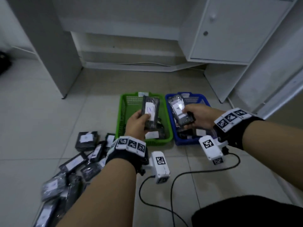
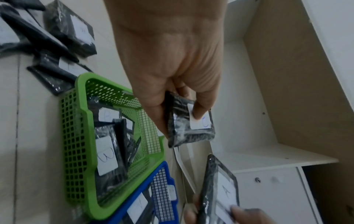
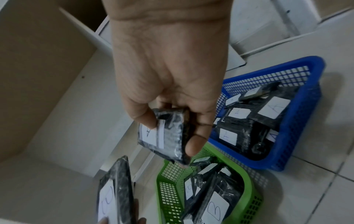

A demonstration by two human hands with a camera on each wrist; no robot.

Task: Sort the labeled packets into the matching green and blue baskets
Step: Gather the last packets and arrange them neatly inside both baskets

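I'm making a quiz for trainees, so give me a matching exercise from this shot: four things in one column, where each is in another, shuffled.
Things:
1. packet marked A
2. packet marked B
3. green basket
4. unsorted packets

Places:
a. floor, left of the baskets
b. in the left hand
c. left of the blue basket
d. in the right hand

Pairs: 1-d, 2-b, 3-c, 4-a

Two baskets side by side on the floor [image 1: 49,112], left basket [image 1: 121,112] touching right basket [image 1: 203,99], packets in both, packet pile [image 1: 78,164] left of them, maybe overlapping, cupboard [image 1: 229,38] behind.
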